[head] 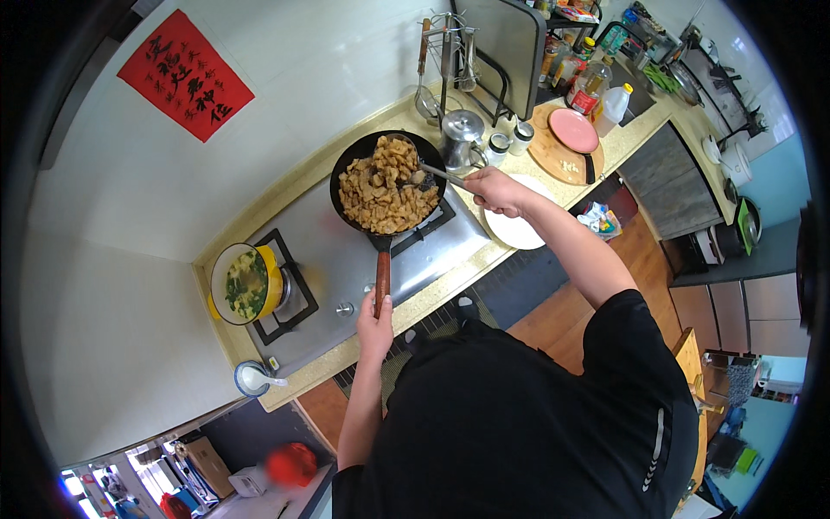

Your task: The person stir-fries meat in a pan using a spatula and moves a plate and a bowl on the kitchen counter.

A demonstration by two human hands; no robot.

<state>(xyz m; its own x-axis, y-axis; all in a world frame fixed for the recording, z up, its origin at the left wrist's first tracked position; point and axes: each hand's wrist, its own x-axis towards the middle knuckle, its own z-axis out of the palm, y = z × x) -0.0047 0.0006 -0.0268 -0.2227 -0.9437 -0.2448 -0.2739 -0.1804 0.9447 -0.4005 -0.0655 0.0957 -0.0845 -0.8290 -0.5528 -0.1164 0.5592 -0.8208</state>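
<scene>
A black wok (334, 188) sits over the right burner of the gas stove, full of browned pieces of what looks like fried meat (389, 201). My left hand (375, 327) grips the end of its wooden handle (383, 269). My right hand (498, 191) is closed around the metal handle of a cooking utensil (447, 175). The utensil's head reaches into the food at the wok's right side and is partly hidden there. Just below my right hand, a white plate (519, 224) rests on the counter.
On the left burner stands a yellow pot (275, 285) of greens soup. A bowl with a white spoon (251, 378) sits by the counter corner. Behind the plate are a metal pitcher (462, 133), two jars (509, 143), and a round cutting board (541, 152) bearing a pink-lidded pan (574, 130).
</scene>
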